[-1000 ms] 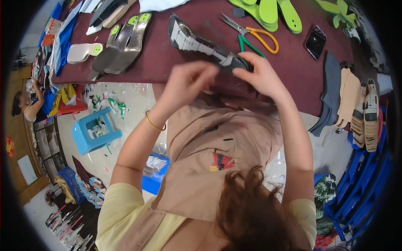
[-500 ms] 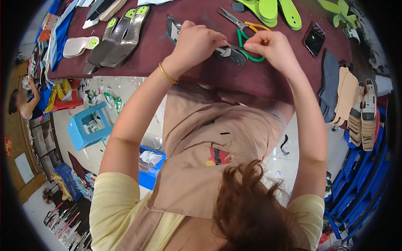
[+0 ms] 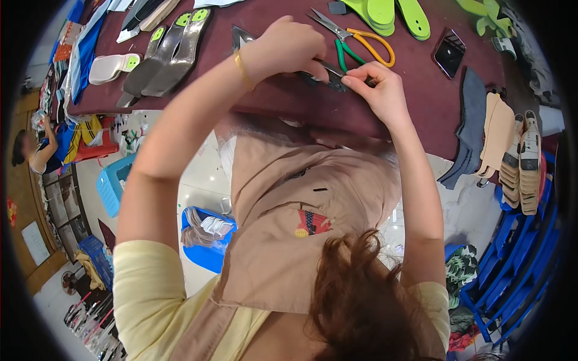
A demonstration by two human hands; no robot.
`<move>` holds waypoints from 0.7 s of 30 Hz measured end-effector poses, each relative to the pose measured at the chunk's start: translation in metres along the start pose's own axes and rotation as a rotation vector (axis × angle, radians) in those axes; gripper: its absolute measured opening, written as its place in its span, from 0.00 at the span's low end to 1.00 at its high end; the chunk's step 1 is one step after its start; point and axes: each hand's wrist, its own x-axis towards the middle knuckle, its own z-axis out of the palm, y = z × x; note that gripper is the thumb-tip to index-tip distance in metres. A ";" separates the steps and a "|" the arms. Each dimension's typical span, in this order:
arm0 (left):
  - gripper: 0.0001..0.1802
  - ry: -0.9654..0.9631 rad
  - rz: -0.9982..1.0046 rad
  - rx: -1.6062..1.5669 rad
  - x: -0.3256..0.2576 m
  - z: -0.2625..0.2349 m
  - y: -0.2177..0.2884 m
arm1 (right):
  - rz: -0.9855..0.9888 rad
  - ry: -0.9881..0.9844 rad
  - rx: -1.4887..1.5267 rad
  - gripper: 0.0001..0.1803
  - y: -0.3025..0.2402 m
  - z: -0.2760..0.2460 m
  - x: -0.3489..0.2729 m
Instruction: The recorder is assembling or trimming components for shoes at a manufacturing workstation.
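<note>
My left hand (image 3: 292,49), with a gold bangle at the wrist, bends over a dark, sole-shaped piece (image 3: 242,37) on the table and hides its middle. Its fingers are closed at a thin dark strip (image 3: 332,71) by the piece's right end. Thumb and fingertips of my right hand (image 3: 378,90) pinch the other end of that strip. Just beyond my right hand lie scissors (image 3: 342,33) with one orange and one green handle, touched by neither hand as far as I can see; part of the green handle is hidden.
Shiny dark insoles (image 3: 174,57) and a white pair (image 3: 114,69) lie left; lime-green soles (image 3: 380,18) lie at the back. A phone (image 3: 450,54) rests at right, near grey pieces (image 3: 468,126) and beige ones (image 3: 497,126) at the edge. A blue basket (image 3: 208,256) stands on the floor.
My right hand has come down and left, off the scissors' handles, to the strip. The scissors' handles have swung closer together. My left hand has shifted slightly up.
</note>
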 end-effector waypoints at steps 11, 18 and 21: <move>0.20 0.039 0.119 -0.436 -0.046 -0.020 0.010 | 0.258 -0.033 0.734 0.08 -0.023 -0.074 -0.024; 0.19 0.306 -0.087 -0.833 -0.089 -0.014 0.023 | 0.242 -0.067 0.976 0.07 -0.019 -0.010 -0.042; 0.18 0.440 -0.171 -0.940 -0.096 0.005 0.027 | 0.238 -0.054 1.030 0.06 -0.031 0.016 -0.046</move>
